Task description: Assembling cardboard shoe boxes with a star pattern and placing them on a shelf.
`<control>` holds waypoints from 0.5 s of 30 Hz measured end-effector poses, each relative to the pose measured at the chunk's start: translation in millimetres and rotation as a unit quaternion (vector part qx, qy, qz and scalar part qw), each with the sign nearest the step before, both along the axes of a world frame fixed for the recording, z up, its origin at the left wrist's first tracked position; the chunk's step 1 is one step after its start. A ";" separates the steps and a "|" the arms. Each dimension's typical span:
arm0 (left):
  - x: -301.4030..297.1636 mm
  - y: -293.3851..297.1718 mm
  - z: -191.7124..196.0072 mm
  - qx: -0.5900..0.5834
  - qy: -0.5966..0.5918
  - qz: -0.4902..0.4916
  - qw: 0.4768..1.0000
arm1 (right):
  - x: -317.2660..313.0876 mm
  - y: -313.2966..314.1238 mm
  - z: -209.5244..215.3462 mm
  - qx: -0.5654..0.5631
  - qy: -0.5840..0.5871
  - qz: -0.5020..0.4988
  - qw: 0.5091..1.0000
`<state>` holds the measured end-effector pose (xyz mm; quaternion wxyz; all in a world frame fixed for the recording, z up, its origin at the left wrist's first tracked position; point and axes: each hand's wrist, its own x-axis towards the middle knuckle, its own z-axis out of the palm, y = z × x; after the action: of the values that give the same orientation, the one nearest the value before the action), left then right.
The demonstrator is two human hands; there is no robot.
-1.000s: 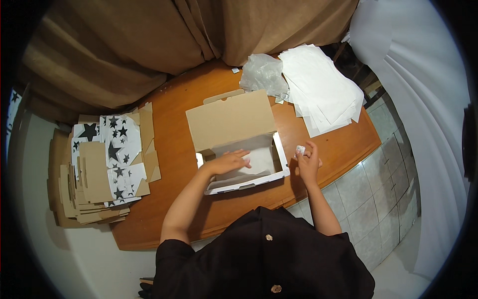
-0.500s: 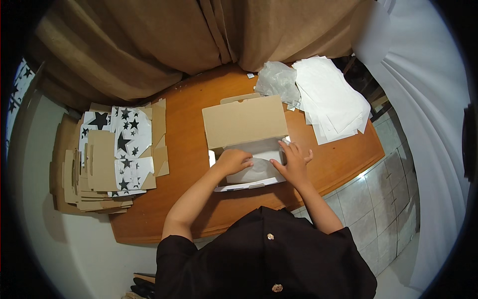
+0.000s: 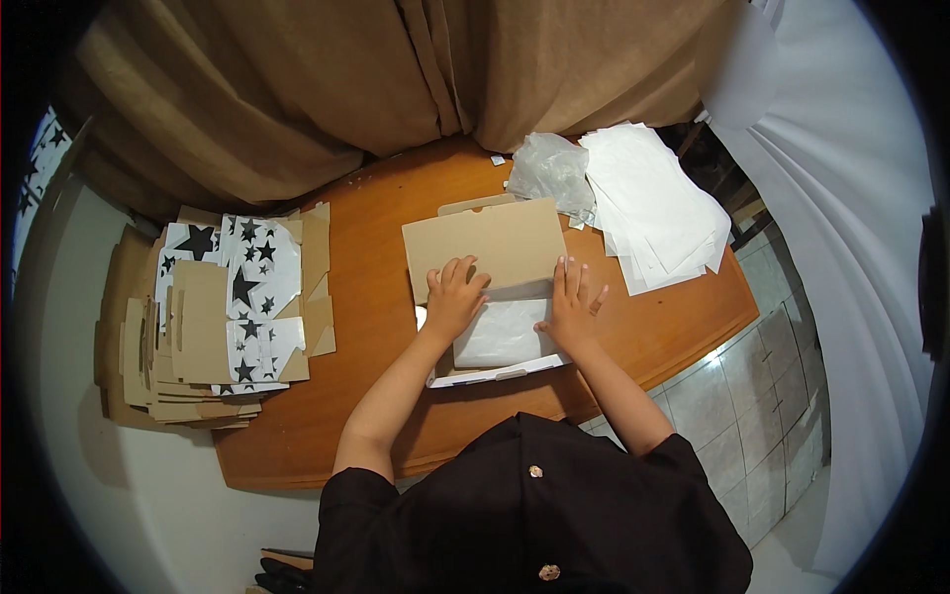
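Note:
In front of me on the wooden table sits a cardboard box (image 3: pixel 485 236), its brown lid raised and leaning away from me. Inside the box lies a flat bundle in white wrapping (image 3: pixel 503 335), which looks like thin paper or plastic. My left hand (image 3: pixel 456 298) is at the lid's lower left, fingers apart and spread over the brown board. At the right side of the lid and box is my right hand (image 3: pixel 571 306), its fingers stretched out and apart. Neither hand has anything gripped in it.
To the left, flattened cardboard boxes (image 3: pixel 203 327) with black stars on white lie stacked. A crumpled clear plastic bag (image 3: pixel 550 170) rests at the back beside a spread pile of white paper sheets (image 3: pixel 653 203). Brown curtains (image 3: pixel 297 89) hang behind the wooden table (image 3: pixel 366 257).
Both hands have moved from inside the box up toward the lid, and their fingers have straightened. More of the white bundle now shows.

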<state>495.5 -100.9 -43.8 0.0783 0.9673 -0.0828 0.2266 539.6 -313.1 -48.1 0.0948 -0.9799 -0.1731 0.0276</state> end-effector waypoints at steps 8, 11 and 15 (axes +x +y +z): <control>-20.0 9.2 -9.2 -0.033 -0.025 -0.061 0.997 | 5.3 1.7 -3.1 0.028 -0.025 -0.029 0.999; -33.6 9.9 -3.7 -0.046 0.005 -0.118 0.992 | 6.8 -2.4 6.4 0.081 0.017 -0.033 0.996; -39.5 17.0 -13.6 -0.123 0.062 -0.228 0.964 | 13.1 -19.3 17.7 0.091 0.099 0.038 0.990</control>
<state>456.0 -83.9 -57.4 0.2513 0.9179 -0.2675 0.1507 552.7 -332.4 -30.4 0.1995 -0.9523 -0.2018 0.1120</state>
